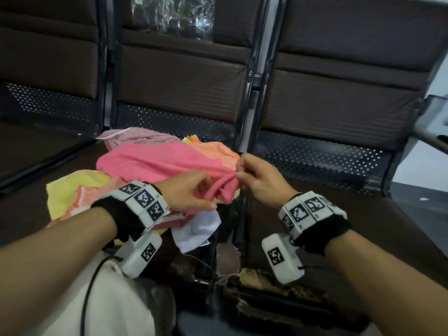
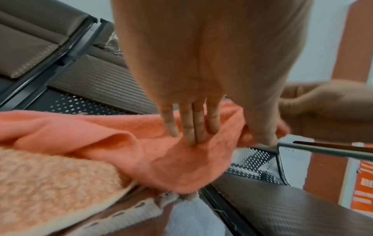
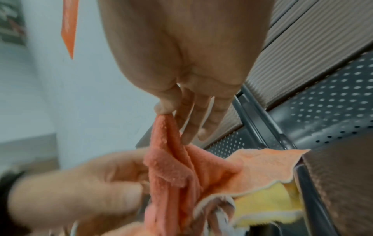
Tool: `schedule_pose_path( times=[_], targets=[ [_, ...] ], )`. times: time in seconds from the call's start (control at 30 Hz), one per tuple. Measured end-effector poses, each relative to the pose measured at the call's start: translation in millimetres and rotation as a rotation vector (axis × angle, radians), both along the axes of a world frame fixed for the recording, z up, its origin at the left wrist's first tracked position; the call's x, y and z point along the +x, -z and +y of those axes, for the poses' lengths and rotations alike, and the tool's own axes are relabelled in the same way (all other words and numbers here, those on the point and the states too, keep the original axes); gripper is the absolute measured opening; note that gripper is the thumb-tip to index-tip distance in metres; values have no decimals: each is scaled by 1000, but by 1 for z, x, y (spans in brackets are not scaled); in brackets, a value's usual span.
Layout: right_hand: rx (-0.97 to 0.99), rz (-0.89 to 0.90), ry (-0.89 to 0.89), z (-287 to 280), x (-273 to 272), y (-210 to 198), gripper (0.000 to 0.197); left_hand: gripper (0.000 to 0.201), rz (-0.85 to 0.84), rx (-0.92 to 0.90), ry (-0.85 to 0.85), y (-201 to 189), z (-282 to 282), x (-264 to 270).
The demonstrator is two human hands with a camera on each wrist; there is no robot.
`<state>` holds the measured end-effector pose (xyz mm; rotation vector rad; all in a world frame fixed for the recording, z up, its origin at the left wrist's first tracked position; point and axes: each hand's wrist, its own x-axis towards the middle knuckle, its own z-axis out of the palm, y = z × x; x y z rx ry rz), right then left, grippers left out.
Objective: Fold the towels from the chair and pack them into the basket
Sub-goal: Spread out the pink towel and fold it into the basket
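A pink towel (image 1: 157, 163) lies on top of a heap of towels on the brown chair seat (image 1: 315, 214). My left hand (image 1: 208, 190) grips the towel's bunched near edge, fingers laid on the cloth (image 2: 191, 127) and thumb under it. Just to its right, my right hand (image 1: 238, 172) pinches a corner of the same towel (image 3: 171, 159) between thumb and forefinger (image 3: 167, 116), lifted a little off the heap. Under the pink towel lie a yellow-and-orange towel (image 1: 72, 192), a white one (image 1: 201, 229), an orange one (image 1: 218, 149) and a pale patterned pink one (image 1: 138, 137).
The seat belongs to a row of brown padded chairs with perforated metal backs (image 1: 315, 154). A metal armrest (image 1: 431, 139) stands at the far right. A brown, rough-edged thing (image 1: 266, 282) shows below the seat's front edge; what it is I cannot tell.
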<state>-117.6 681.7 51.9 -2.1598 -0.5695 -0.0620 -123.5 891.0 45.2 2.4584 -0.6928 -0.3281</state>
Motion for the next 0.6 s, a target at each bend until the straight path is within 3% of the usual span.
schedule_pose_path(
  times=[0.17,0.27,0.37,0.6],
  targets=[
    [421,-66,60,-39,-15,-43,27,58,-109,-203,-104,-14,-41,-7],
    [622,-77,76,-61,-19,-56,26,39,-338,-265,-138,-22,-68,-6],
    [661,-93,134,-84,-21,-49,25,13,-390,-360,-60,-24,-94,-9],
    [604,-60,371,-119,-5,-32,29,19,-212,-384,14,-14,-129,1]
  ],
)
